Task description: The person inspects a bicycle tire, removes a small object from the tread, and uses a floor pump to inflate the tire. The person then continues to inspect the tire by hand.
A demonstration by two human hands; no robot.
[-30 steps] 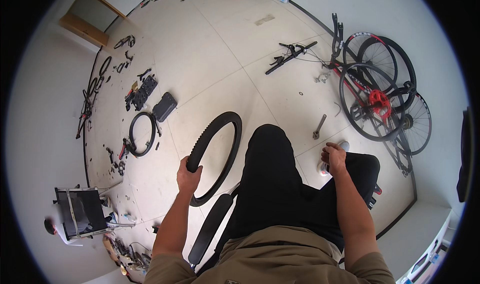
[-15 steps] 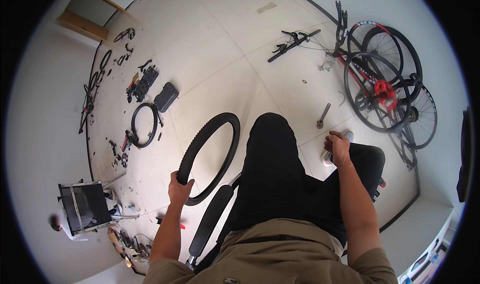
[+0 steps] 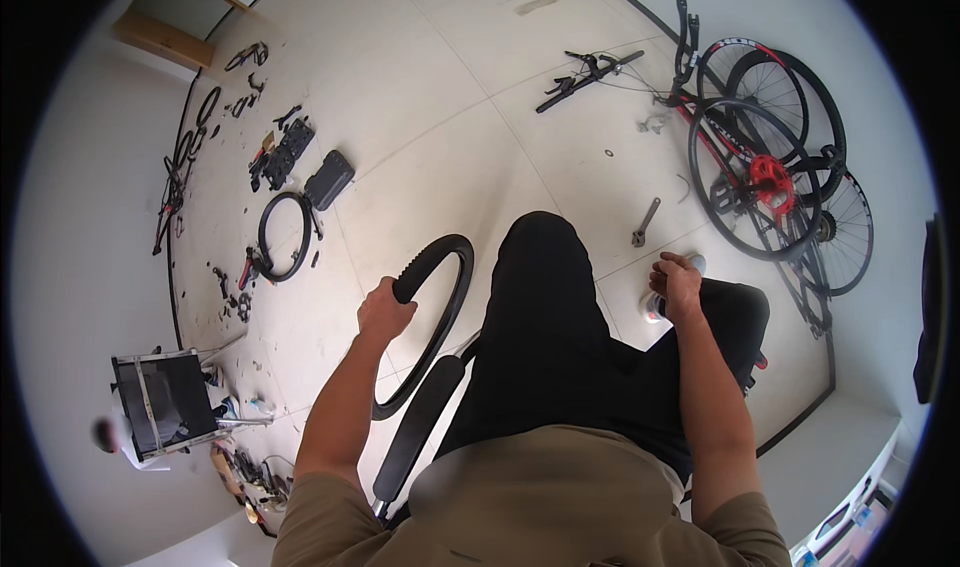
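Observation:
My left hand (image 3: 383, 312) is wrapped round the left side of a black bicycle tyre (image 3: 440, 342), which is knobbly along its tread. The tyre stands tilted beside my left knee, its lower end close to a padded black bar (image 3: 420, 432). My right hand (image 3: 678, 285) rests by my right knee above my shoe, its fingers curled in loosely, and I see nothing in them. On the floor ahead of that hand lies an adjustable spanner (image 3: 645, 223), not touched by it.
At the right wall lean a red and black bicycle frame (image 3: 735, 152) and several wheels. Handlebars (image 3: 590, 79) lie ahead. On the left are a black case (image 3: 329, 179), another tyre (image 3: 285, 235), an open tool case (image 3: 285, 152) and small parts. A person sits by a chair (image 3: 165, 405).
My left hand has slid up and forward along the tyre's left side, and the tyre has turned narrower to my view. The right hand has barely moved.

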